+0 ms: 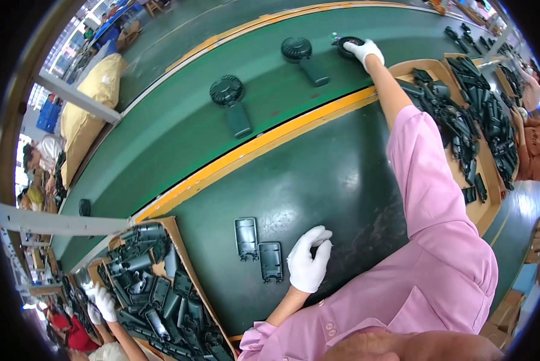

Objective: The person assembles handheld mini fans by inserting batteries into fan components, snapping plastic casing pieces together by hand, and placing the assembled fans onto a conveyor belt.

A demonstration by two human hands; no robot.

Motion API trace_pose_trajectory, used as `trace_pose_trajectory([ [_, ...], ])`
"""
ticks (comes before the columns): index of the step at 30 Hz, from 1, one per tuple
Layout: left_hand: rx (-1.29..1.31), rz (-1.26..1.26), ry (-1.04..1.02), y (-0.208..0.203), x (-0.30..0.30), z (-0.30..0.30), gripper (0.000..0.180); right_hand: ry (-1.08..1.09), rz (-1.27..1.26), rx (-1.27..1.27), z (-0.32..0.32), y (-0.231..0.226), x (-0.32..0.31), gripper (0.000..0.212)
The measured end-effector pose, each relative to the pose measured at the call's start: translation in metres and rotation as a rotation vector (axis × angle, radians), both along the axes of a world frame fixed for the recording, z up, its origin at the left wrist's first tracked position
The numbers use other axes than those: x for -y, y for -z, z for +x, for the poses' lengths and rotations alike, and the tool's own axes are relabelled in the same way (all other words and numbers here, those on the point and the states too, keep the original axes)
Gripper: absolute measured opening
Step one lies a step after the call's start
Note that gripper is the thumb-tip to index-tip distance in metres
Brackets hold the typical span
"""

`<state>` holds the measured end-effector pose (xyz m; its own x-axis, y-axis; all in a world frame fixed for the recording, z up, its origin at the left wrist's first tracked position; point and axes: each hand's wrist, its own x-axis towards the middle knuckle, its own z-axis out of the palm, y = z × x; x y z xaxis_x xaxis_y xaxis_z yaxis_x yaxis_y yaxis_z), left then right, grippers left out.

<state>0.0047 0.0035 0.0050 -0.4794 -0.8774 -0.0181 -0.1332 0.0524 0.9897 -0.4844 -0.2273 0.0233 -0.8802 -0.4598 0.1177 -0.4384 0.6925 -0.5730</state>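
My right hand (369, 53), in a white glove, reaches far across the green conveyor belt (180, 132). Its fingers are closed on the round head of a dark handheld fan (348, 47); the rest of that fan is partly hidden. To its left on the belt lie a second handheld fan (306, 60) and a third (231, 105). My left hand (310, 260), also gloved, rests over the dark work table (354, 198). Its fingers are loosely curled, with a gap by the thumb and nothing visible inside. Beside it lie two dark rectangular plastic shells (270, 262), (246, 239), their hollow sides up.
A cardboard box (180, 240) full of dark plastic parts stands at the left; a co-worker's gloved hand (104, 302) is beside it. Cartons (490, 198) of similar parts stand at the right. A yellow rail (258, 142) separates table and belt. A white metal bar (65, 221) crosses the left.
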Motion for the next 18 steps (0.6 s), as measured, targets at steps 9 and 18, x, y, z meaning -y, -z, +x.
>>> trace_pose_trajectory([
  [9, -0.032, -0.059, 0.033, 0.003, 0.001, -0.003, 0.03, -0.272, -0.733, -0.022, 0.043, -0.002, -0.034, 0.093],
  [18, 0.017, -0.229, 0.007, 0.003, -0.005, 0.002, 0.026, -0.551, -1.256, 0.328, 0.246, -0.089, -0.178, 0.056],
])
